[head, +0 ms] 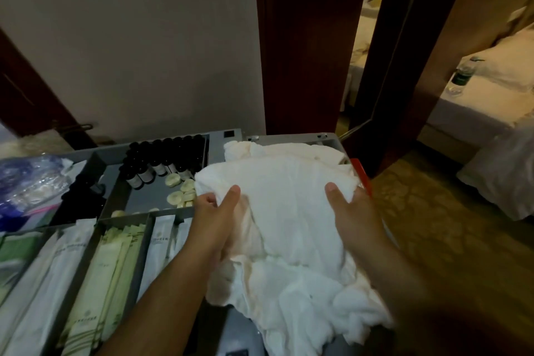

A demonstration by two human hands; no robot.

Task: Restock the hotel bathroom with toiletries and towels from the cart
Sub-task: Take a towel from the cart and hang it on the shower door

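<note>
The white towel (289, 196) lies on the pile (303, 298) at the right end of the cart (219, 136), with the left hand (215, 208) and right hand (346, 206) each pinching one side, a good hold because it looks soft, floppy and light.

Cart (225, 136) stands before wall (144, 52), its top split into compartments. Towels (289, 211) heaped on cart's right half, spilling over near edge. Left hand (213, 211) grips heap's left edge, right hand (349, 211) its right edge, thumbs on top. Left of towels, far compartment: bottles (164, 159) at back, soaps (185, 191) in front of them. Near compartments: packets (95, 269) lying lengthwise. Plastic bag (29, 182) at far-left end. Right of cart, doorway (355, 66); bed (491, 89) beyond, water bottle (462, 75) upright beside it
</note>
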